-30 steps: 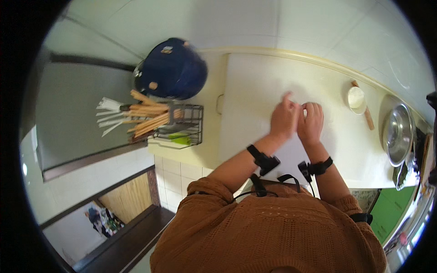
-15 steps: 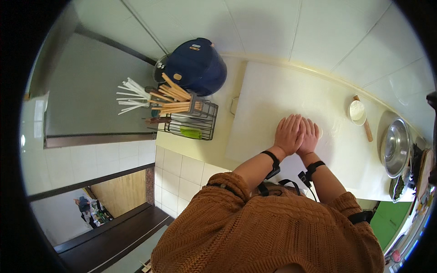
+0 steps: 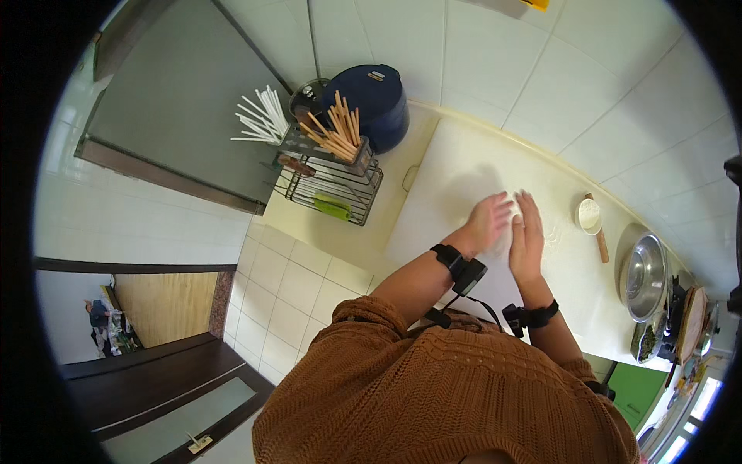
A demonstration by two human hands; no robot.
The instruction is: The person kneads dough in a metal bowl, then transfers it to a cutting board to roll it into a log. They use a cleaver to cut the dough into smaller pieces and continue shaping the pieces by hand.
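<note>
In the head view, a large white board (image 3: 440,197) lies on the cream-yellow counter (image 3: 348,246), its pale, bare surface carrying a small metal handle (image 3: 409,178) at the left edge. Over its middle, the left hand (image 3: 490,223) is slightly blurred, fingers extended and a little apart; the right hand (image 3: 528,243) stands beside it, flat, its fingers nearly together. The palms face each other closely; whether they touch, or anything lies between them, I cannot tell.

Left of the board stand a dark-blue lidded pot (image 3: 375,108) and, nearer the person, a wire rack (image 3: 371,203) with wooden chopsticks (image 3: 340,133), white chopsticks (image 3: 267,117) and a bright green item (image 3: 332,206). Toward the board's right side, where its edge blends into the counter, are a small white bowl (image 3: 589,217) of white powder, a wooden rod (image 3: 602,249) beside it and a steel basin (image 3: 645,274).

Behind the board rises a white tiled wall (image 3: 502,54). Well left of it, past beige floor-side tiles (image 3: 301,290), is a dark door (image 3: 162,398) with a frosted pane; below and right of the board shows a green cabinet (image 3: 635,393).
</note>
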